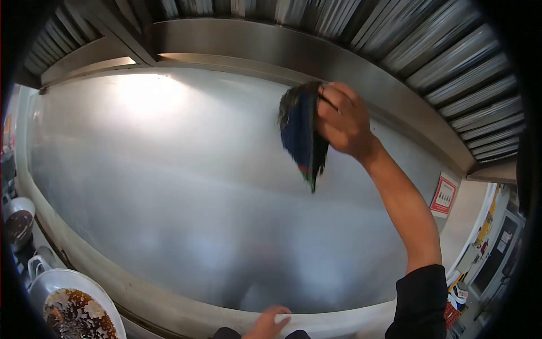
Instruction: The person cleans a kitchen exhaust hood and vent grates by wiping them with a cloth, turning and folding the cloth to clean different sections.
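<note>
High up against the shiny metal wall panel point(186, 214), my right hand point(345, 117) grips a dark cloth point(302, 127). The cloth is navy blue and black with frayed edges, and its lower end hangs down to a point with a little red and green on it. The panel shows a blurred reflection below the cloth. Down at the bottom of the view, my left hand point(270, 323) is on or just above the pale ledge point(333, 317) under the panel. Its thumb and fingers are apart, with nothing seen in them.
Overhead runs a metal hood point(226, 35) with ridged filters point(451, 73). At the lower left stands a white pan point(107, 294) of brown, foamy liquid, with another dark-filled pot point(20, 223) behind it. A red-and-white sign point(444, 194) hangs on the right; a door point(497, 254) lies beyond.
</note>
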Demonstrator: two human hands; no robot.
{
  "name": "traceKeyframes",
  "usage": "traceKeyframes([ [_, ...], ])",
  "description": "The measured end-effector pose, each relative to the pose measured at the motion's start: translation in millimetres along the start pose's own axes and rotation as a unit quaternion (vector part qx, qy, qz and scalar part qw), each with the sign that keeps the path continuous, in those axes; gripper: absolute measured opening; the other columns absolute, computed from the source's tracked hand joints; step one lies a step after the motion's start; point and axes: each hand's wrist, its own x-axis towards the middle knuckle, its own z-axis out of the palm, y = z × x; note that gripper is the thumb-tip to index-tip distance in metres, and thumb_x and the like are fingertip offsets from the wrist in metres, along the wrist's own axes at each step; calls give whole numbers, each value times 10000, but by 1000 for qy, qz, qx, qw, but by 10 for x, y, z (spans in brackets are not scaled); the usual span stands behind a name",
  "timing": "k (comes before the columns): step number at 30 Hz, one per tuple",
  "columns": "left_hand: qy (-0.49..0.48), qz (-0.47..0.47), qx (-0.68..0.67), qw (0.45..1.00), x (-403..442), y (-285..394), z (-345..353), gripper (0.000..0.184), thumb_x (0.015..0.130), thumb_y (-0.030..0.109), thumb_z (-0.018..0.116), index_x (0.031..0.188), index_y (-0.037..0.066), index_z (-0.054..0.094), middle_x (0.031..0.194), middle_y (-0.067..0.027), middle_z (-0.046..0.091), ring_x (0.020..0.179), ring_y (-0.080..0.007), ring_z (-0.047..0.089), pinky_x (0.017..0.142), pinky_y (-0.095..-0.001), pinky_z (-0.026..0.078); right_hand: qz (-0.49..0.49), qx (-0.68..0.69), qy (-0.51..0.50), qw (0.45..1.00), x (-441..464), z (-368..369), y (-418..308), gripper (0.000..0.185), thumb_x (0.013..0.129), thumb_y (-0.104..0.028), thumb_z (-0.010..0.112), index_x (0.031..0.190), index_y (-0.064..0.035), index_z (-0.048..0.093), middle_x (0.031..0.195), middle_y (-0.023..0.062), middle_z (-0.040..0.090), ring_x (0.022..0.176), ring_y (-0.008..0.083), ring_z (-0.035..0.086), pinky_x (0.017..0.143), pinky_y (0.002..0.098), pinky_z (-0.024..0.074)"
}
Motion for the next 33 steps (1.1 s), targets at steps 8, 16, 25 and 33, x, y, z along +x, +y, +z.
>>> traceKeyframes([
  [8,207,111,-204,950,565,1049,-948,356,904,92,699,1222,14,560,1184,-111,591,1114,-218,593,969,-386,497,-48,102,20,993,-56,-467,-700,113,789,-105,680,692,-160,658,843,-46,627,1088,130,633,1028,371,495],
  [16,148,245,-395,873,953,1762,-1208,861,893,150,696,1564,71,163,1511,-135,321,1408,-243,330,1159,-435,270,-24,185,56,981,-176,-486,-1042,120,848,-142,631,734,-139,668,915,-21,672,1107,129,615,1090,364,448],
  [25,290,218,-413,835,1449,2270,-1379,438,866,-33,614,1286,21,500,1167,-81,609,1032,-139,603,910,-296,500,498,547,-105,665,-119,-863,-1358,477,745,-117,780,1161,0,579,1282,182,520,1259,328,496,1048,420,438],
  [33,251,299,-45,920,1585,2375,-1441,578,850,107,734,1379,66,505,1322,-68,540,1249,-224,484,1050,-415,397,421,285,-63,859,-209,-491,-601,335,701,39,721,1030,-13,678,1086,181,639,920,363,655,823,372,543],
])
